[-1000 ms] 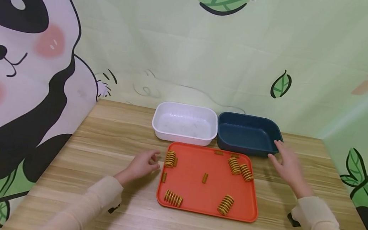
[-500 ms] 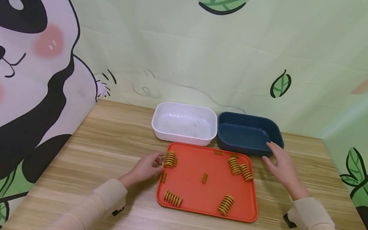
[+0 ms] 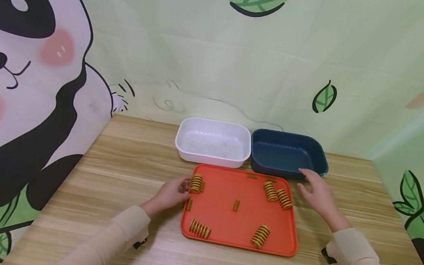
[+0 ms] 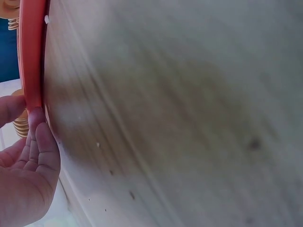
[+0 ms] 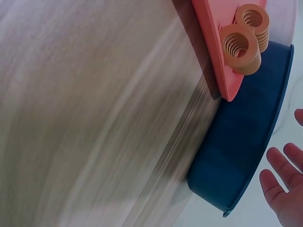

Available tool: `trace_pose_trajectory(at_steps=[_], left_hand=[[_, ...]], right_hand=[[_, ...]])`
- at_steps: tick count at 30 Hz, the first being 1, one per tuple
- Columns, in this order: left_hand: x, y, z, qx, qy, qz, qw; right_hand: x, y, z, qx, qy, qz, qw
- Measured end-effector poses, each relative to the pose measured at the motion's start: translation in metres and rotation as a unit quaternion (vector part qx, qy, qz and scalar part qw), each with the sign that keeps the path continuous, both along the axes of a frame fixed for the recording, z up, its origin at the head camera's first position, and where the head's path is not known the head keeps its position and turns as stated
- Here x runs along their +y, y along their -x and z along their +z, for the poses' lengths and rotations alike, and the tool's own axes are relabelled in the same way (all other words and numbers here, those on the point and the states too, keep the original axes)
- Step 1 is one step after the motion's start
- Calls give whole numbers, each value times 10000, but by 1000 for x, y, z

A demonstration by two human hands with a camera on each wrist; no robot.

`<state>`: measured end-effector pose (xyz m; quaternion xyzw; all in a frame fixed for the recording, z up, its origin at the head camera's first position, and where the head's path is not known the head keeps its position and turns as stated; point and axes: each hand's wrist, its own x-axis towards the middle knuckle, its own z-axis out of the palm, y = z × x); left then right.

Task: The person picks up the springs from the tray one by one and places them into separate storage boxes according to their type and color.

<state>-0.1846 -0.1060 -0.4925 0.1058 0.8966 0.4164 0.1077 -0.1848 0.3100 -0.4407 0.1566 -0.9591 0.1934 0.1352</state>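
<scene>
An orange tray [image 3: 227, 224] lies on the wooden table with several yellow coil springs on it, some large and some small. My left hand [image 3: 184, 188] is at the tray's left rim [image 4: 32, 56], its fingers [image 4: 40, 146] lying against that rim. Its thumb is close to a large spring [image 3: 195, 183]. My right hand [image 3: 302, 180] hovers open just off the tray's right edge. It is beside two large springs [image 3: 284, 198] and in front of the dark blue bin [image 3: 288, 154]; its fingers [image 5: 279, 189] are spread and hold nothing.
A white bin [image 3: 210, 159] stands behind the tray, side by side with the blue bin [image 5: 241, 156]; nothing shows inside either. Printed fabric walls close in the table at the back and both sides. Bare wood [image 3: 128, 167] lies left of the tray.
My left hand has moved right until it reached the tray's rim by the large spring. My right hand has drifted left from the blue bin's corner toward the tray's right edge.
</scene>
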Motion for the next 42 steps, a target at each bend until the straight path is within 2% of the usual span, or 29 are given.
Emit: trace_pose_trajectory(at_steps=[10, 17, 31, 42], left_hand=[[2, -1, 4, 155, 164, -82, 9997], [5, -2, 5, 215, 69, 19, 9997], [9, -4, 7, 293, -106, 316, 9990], [9, -5, 7, 256, -125, 336, 9990]], right_hand=[[-7, 0, -5, 106, 26, 12, 9999], [-10, 2, -11, 118, 40, 105, 9999], [-19, 4, -16, -349, 213, 226, 9989], [-22, 9, -21, -529, 227, 238, 9981]])
